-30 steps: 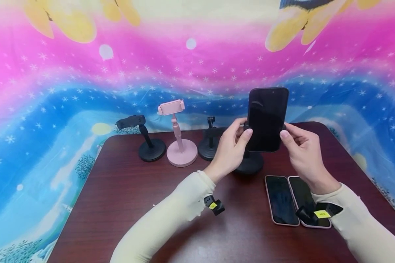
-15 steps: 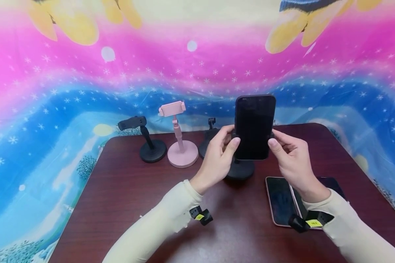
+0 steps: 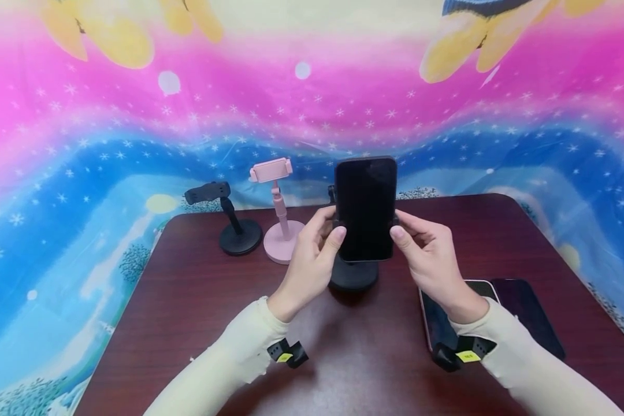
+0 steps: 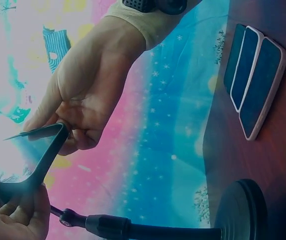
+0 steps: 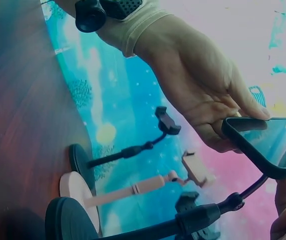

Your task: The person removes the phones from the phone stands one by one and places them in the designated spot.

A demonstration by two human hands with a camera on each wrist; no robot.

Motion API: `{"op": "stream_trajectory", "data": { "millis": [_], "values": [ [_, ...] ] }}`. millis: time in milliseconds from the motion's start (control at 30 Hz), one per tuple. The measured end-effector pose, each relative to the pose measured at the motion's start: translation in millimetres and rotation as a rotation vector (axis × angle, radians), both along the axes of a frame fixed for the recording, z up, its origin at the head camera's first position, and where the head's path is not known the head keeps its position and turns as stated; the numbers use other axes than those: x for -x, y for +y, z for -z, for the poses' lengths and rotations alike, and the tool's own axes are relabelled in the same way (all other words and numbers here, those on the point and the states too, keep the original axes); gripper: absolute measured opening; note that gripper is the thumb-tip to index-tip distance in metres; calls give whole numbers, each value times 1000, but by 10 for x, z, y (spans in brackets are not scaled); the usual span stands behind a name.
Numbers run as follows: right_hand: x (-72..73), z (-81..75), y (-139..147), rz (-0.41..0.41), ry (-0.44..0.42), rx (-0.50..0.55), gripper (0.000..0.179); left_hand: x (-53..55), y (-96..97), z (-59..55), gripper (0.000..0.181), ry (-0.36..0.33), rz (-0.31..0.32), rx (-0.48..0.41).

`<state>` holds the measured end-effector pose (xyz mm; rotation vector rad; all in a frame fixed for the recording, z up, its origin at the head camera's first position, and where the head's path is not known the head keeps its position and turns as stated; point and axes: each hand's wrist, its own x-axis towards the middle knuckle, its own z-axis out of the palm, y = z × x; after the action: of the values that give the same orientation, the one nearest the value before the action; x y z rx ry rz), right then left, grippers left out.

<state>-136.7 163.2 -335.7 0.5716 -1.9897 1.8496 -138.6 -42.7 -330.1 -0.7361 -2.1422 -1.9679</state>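
A black smartphone [image 3: 366,202] stands upright, its dark screen facing me, in the holder of a black phone stand [image 3: 353,277]. My left hand [image 3: 308,263] pinches its left side, where the clamp sits, between thumb and fingers. On the opposite side my right hand [image 3: 433,260] holds on in the same way. From the left wrist view, the stand's post [image 4: 173,232] runs from behind the phone to a round base [image 4: 243,210], close over the table. The back of the phone is hidden in the head view.
To the left stand a black phone stand [image 3: 239,237] and a pink one [image 3: 283,240]. Another black stand [image 3: 331,193] is mostly hidden behind the phone. Several phones [image 4: 265,87] lie on the table at right, partly under my right arm. A patterned cloth [image 3: 301,115] hangs behind.
Both hands have carried the phone and its stand leftward and a little lower, now in front of another black stand. The phones on the right are uncovered differently as my right arm moved left.
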Motion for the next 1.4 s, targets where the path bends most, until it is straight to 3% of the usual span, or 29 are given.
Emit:
{"op": "stream_trajectory", "data": {
  "millis": [500,800,1167,1400],
  "values": [
    [-29,75,-270,-32,-4,-68,34,-159,-311,27,36,-16,-75,44],
    [-15,225,-380,-93,4,-51,36,-195,-431,167,33,13,-117,51],
    [-74,359,-430,-68,-52,-163,38,-239,-548,320,34,5,-128,67],
    [-90,413,-436,-89,-29,-217,39,-277,-601,383,33,1,-122,50]
  ]
}}
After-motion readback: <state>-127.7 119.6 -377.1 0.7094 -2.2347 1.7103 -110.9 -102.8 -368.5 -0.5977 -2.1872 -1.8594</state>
